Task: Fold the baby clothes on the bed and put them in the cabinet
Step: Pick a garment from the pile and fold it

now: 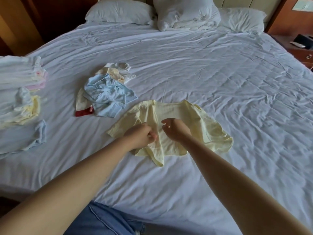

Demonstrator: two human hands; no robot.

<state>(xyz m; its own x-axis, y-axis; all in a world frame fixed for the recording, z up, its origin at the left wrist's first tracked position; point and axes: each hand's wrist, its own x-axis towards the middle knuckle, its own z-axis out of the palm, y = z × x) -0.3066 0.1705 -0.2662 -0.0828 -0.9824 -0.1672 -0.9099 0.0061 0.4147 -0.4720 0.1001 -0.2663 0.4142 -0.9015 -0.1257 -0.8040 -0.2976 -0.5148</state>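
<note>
Head view. A yellow top (pixel 194 122) is lying spread open, front up, at centre frame on the bed (pixel 228 73), probably laid flat so its front flaps can be closed before folding. Both arms are reaching in from the bottom of the frame and meeting over the top's middle opening.

The left hand (pixel 140 135) is sitting on the left flap with its fingers curled tight, and it seems to be pinching the flap's edge beside the opening. The right hand (pixel 176 129) is hanging just right of the opening with its fingers bent down toward the cloth. I cannot tell whether it is gripping anything. The two hands are near each other but not touching. The top is lying directly under both, its sleeves spreading out left and right past them.

A loose pile (pixel 106 94) of blue, cream and red-trimmed clothes is waiting just up and left of the top, likely next in line. A folded stack (pixel 22 99) is building at the left edge, well apart from the hands, likely kept clear of the working spot. Pillows (pixel 118 11) are lying across the top of the frame.

Judging by this, the folding is partly done and the putting away is not yet started.
</note>
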